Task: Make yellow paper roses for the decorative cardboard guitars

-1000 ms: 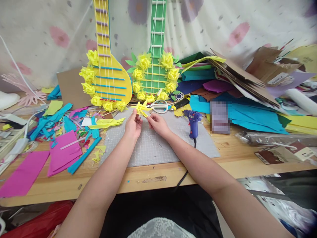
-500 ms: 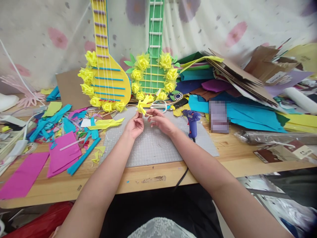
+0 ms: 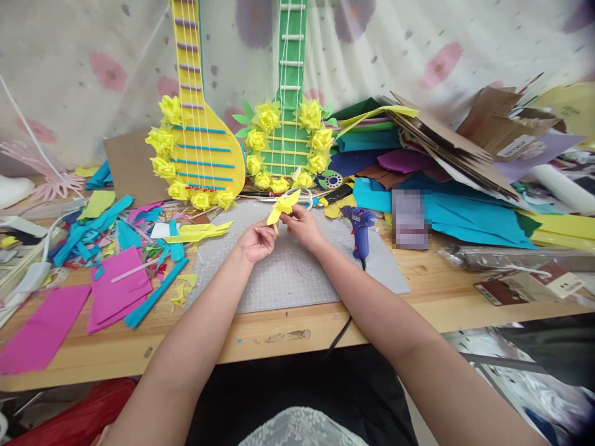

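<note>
Between my two hands, over the grey cutting mat (image 3: 274, 291), is a yellow paper flower (image 3: 282, 207) with loose, pointed petals. My left hand (image 3: 256, 241) is closed at the flower's lower left side, fingers curled. A short bit of pale thin stick shows just under the petals. From the right, my right hand (image 3: 304, 229) pinches the flower's lower right side; its fingertips are partly hidden by the petals. Behind the flower lie scissors (image 3: 305, 197) with light handles, partly covered. A blue glue gun (image 3: 361, 230) stands to the right of my right hand.
A yellow paper guitar (image 3: 218, 139) and a green one (image 3: 290, 127), both trimmed with yellow flowers, lean against the curtain. Coloured scraps and magenta sheets (image 3: 118, 288) cover the left side. Blue paper (image 3: 474, 217) and cardboard (image 3: 446, 136) pile up on the right.
The yellow flower has turned in my hands and now leans to the right, a little lower. My right hand's fingers have closed in on its petals.
</note>
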`<control>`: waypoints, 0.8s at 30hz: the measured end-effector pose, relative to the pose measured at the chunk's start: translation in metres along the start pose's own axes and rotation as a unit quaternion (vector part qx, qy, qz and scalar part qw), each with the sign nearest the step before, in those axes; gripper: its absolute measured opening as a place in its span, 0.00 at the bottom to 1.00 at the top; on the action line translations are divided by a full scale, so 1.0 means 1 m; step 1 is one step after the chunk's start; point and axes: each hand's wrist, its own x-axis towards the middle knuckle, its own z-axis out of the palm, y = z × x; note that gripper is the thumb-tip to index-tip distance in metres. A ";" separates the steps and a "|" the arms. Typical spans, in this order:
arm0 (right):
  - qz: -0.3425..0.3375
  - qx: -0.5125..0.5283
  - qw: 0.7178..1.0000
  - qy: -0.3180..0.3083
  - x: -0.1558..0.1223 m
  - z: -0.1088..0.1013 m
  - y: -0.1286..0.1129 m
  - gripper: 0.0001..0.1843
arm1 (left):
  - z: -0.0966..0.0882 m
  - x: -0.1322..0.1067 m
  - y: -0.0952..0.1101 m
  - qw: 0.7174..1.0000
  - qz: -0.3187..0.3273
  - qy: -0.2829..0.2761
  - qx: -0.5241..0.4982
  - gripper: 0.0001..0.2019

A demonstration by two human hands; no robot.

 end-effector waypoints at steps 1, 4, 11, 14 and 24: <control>-0.008 -0.019 1.000 0.005 0.000 -0.001 0.001 0.11 | 0.000 0.000 0.000 1.000 -0.005 0.001 -0.002 0.11; -0.041 -0.087 0.995 0.014 -0.002 -0.005 0.001 0.10 | 0.001 0.001 0.000 1.000 -0.011 -0.011 0.007 0.08; -0.048 -0.150 0.987 -0.028 -0.004 -0.013 -0.001 0.09 | 0.001 0.002 -0.001 0.996 0.027 -0.009 0.082 0.07; -0.047 -0.151 0.987 -0.033 -0.004 -0.014 -0.002 0.10 | 0.003 0.002 -0.004 0.993 0.049 0.005 0.105 0.08; 0.045 0.021 0.995 -0.082 -0.005 -0.009 -0.003 0.14 | 0.006 0.004 -0.007 0.987 0.115 0.002 0.115 0.07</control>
